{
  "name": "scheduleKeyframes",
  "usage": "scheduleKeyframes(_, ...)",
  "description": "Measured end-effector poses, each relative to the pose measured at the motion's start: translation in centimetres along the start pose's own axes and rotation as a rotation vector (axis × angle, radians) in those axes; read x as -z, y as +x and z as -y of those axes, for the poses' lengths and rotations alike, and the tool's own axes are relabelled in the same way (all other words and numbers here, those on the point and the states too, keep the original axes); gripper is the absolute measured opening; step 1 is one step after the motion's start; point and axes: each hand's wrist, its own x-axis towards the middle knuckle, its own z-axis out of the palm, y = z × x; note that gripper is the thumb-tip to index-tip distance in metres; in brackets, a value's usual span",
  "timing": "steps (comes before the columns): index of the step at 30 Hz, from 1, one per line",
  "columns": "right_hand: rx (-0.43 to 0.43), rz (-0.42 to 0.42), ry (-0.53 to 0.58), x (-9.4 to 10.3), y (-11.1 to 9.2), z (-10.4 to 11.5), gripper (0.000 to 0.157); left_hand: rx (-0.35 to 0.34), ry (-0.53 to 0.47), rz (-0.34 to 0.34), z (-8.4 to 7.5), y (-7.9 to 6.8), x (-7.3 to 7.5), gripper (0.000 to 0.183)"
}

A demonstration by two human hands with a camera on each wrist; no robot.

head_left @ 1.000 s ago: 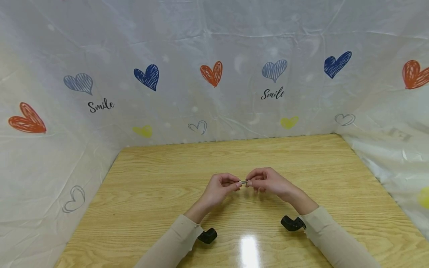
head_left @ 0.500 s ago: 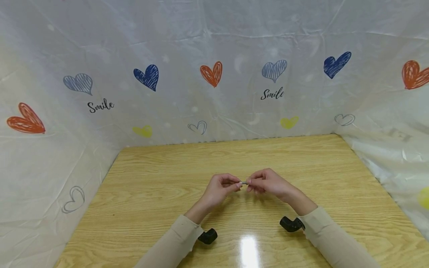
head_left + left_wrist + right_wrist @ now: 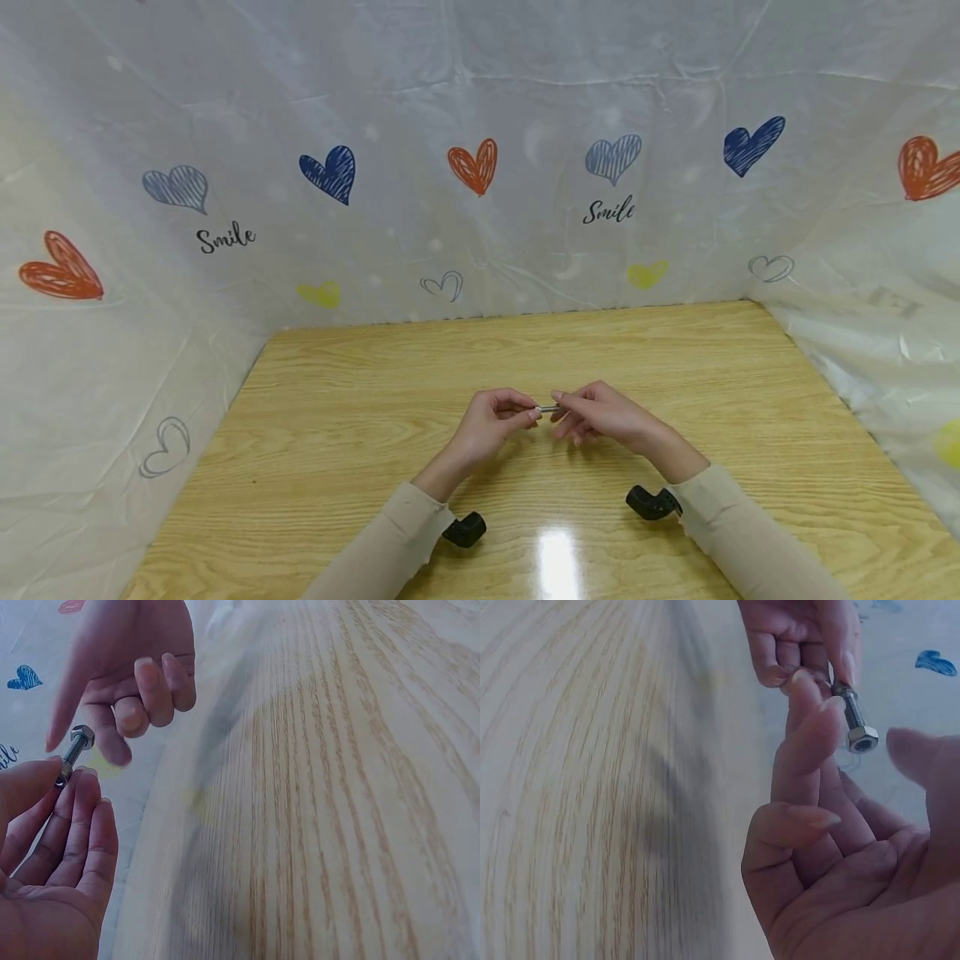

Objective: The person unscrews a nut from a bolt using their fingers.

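My left hand (image 3: 486, 427) pinches one end of a small metal bolt (image 3: 854, 712) between thumb and fingertips, above the table. A hex nut (image 3: 862, 740) sits on the bolt's far end, pointing towards my right hand, with bare thread between it and the pinched end. In the left wrist view the nut (image 3: 82, 736) lies between the parted thumb and fingers of the other hand. That right hand (image 3: 606, 413) is loose, its thumb (image 3: 911, 754) apart from the nut and its fingers partly bent beside the bolt.
Beneath both hands lies a wood-grain table (image 3: 360, 375). A pale sheet (image 3: 525, 100) printed with hearts and "Smile" hangs behind it and along both sides. Black wrist-worn devices (image 3: 652, 502) stick out below the sleeves (image 3: 397, 533).
My right thumb and fingers, earlier pinching the nut end of the bolt, have parted and come off it. The left hand keeps its grip and has hardly moved.
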Motion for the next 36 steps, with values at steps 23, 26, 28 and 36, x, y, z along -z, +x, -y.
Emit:
scheduleKeyframes(23, 0.155, 0.028, 0.079, 0.23, -0.26, -0.24, 0.031, -0.005, -0.004, -0.026, 0.16, -0.02, -0.07, 0.016)
scheduleKeyframes(26, 0.115, 0.022, 0.077, 0.19, -0.28, -0.12, 0.042, -0.008, -0.01, -0.024, 0.23, -0.06, -0.03, 0.016)
scheduleKeyframes(28, 0.075, 0.017, 0.071, 0.09, -0.2, -0.04, 0.046, -0.01, -0.016, -0.023, 0.28, -0.05, -0.02, 0.016)
scheduleKeyframes(36, 0.026, 0.003, 0.097, -0.22, 0.21, -0.09, 0.047, -0.008, -0.022, -0.011, 0.17, -0.07, 0.01, 0.018)
